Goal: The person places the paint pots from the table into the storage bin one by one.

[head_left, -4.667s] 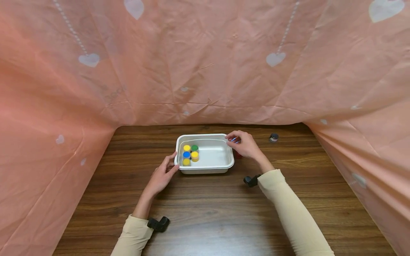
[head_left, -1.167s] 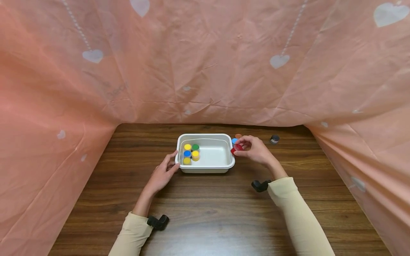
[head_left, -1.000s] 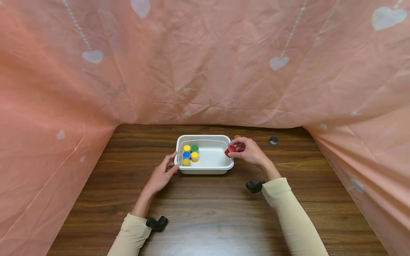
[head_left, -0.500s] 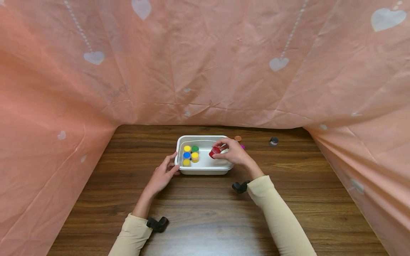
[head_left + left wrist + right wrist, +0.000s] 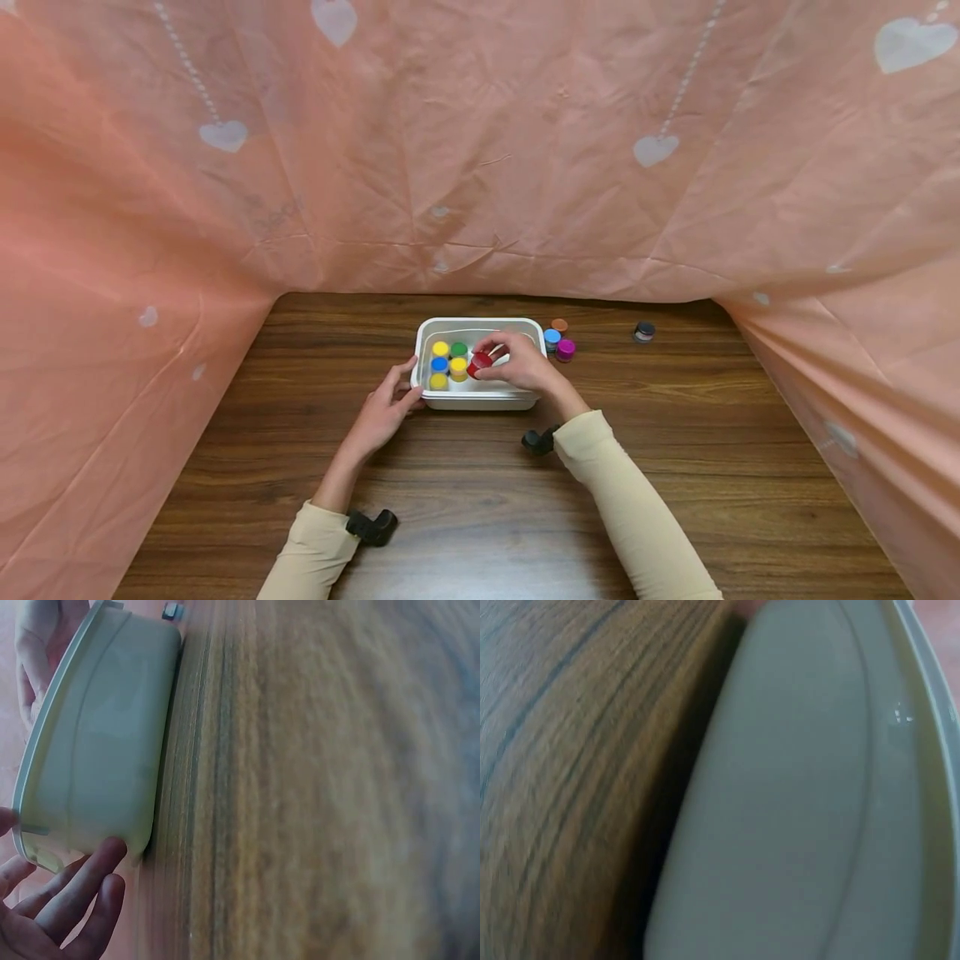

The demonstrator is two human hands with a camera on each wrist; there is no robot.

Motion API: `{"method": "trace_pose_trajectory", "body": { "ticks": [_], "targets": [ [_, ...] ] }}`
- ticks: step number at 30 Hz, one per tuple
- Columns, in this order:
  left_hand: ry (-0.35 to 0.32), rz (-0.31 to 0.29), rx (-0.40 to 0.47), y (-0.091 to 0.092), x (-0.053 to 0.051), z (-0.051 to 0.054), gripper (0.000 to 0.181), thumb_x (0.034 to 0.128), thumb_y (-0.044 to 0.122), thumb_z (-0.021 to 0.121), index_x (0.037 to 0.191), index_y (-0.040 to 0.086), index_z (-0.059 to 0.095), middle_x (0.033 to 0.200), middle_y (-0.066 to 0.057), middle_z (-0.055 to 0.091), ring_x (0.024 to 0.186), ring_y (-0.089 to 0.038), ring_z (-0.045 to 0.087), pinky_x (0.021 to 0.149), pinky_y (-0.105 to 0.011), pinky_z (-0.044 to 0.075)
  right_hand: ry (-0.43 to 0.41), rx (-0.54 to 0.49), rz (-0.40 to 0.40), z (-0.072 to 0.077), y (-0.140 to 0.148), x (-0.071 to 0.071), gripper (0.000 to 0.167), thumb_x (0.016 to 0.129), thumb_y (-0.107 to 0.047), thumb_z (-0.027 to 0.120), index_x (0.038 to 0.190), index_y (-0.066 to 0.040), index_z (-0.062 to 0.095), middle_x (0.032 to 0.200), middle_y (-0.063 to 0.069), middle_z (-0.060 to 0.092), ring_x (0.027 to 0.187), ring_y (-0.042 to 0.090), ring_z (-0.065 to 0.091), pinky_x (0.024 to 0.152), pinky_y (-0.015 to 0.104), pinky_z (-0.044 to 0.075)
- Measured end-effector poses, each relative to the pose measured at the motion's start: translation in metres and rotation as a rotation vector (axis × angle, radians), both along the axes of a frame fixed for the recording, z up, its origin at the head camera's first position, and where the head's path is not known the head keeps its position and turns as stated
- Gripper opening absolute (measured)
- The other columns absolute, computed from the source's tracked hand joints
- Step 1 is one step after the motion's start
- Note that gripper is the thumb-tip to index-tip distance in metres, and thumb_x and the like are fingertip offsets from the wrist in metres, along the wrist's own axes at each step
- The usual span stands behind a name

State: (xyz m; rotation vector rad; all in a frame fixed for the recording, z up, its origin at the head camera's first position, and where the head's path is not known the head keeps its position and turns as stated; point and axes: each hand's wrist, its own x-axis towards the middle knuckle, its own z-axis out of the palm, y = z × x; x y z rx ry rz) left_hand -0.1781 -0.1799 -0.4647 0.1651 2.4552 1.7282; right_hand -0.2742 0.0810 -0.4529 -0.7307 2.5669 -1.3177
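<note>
My right hand (image 5: 519,363) pinches a small red paint pot (image 5: 480,364) between thumb and fingers, inside the white plastic tray (image 5: 480,402). The pot hangs tilted just right of a cluster of small pots on the tray's left side: yellow-lidded pots (image 5: 441,349), a blue-lidded pot (image 5: 439,365) and a green-lidded pot (image 5: 458,350). My left hand (image 5: 380,414) holds the tray's left end; in the left wrist view a digit is at the rim and other fingers (image 5: 82,896) lie against the outer wall. The right wrist view has only the tray's outside, with the right hand hidden.
Beyond the tray's right end stand a light blue-lidded pot (image 5: 552,336), a purple-lidded pot (image 5: 566,350) and an orange-brown-lidded pot (image 5: 559,325). A black-lidded pot (image 5: 643,332) sits farther right. Pink cloth (image 5: 487,208) hangs around the back and sides of the wooden table (image 5: 465,500).
My right hand has picked up the red pot outside the tray's right end and carried it left over the rim to the cluster. The left hand has stayed at the tray's left end.
</note>
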Motion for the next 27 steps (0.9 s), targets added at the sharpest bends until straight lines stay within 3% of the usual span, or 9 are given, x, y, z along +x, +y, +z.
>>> {"method": "trace_pose_trajectory", "body": {
  "ticks": [3, 14, 18, 27],
  "targets": [
    [-0.001, -0.003, 0.008, 0.0, 0.0, 0.0, 0.057, 0.1077, 0.014, 0.056, 0.16, 0.004, 0.035, 0.127, -0.032, 0.066, 0.113, -0.049, 0.067, 0.1, -0.059, 0.053, 0.004, 0.017, 0.009, -0.004, -0.006, -0.001, 0.033, 0.082, -0.013, 0.089, 0.111, -0.007, 0.074, 0.108, 0.011, 0.073, 0.1, 0.028, 0.069, 0.092, 0.041, 0.056],
    [0.004, -0.01, 0.033, -0.001, -0.002, -0.002, 0.057, 0.1074, 0.013, 0.056, 0.16, 0.003, 0.035, 0.124, -0.03, 0.067, 0.112, -0.047, 0.068, 0.101, -0.057, 0.053, -0.007, 0.065, 0.066, -0.01, -0.022, -0.006, 0.031, 0.082, -0.009, 0.088, 0.109, -0.005, 0.075, 0.108, 0.012, 0.072, 0.101, 0.029, 0.066, 0.096, 0.046, 0.056],
    [-0.001, -0.011, 0.018, -0.002, -0.003, -0.005, 0.057, 0.1076, 0.013, 0.056, 0.16, 0.003, 0.035, 0.124, -0.03, 0.067, 0.112, -0.046, 0.069, 0.101, -0.057, 0.053, 0.0, 0.09, 0.082, -0.013, -0.026, -0.009, 0.03, 0.08, -0.008, 0.089, 0.106, -0.004, 0.076, 0.104, 0.011, 0.071, 0.097, 0.027, 0.066, 0.092, 0.041, 0.057],
    [0.013, 0.015, 0.035, -0.007, -0.019, -0.04, 0.059, 0.1081, 0.017, 0.056, 0.161, 0.01, 0.034, 0.124, -0.029, 0.067, 0.112, -0.044, 0.069, 0.1, -0.056, 0.054, 0.002, 0.181, 0.1, -0.018, -0.034, -0.015, 0.029, 0.077, -0.009, 0.091, 0.101, -0.008, 0.076, 0.098, 0.004, 0.07, 0.076, 0.015, 0.062, 0.071, 0.023, 0.051]
  ]
}}
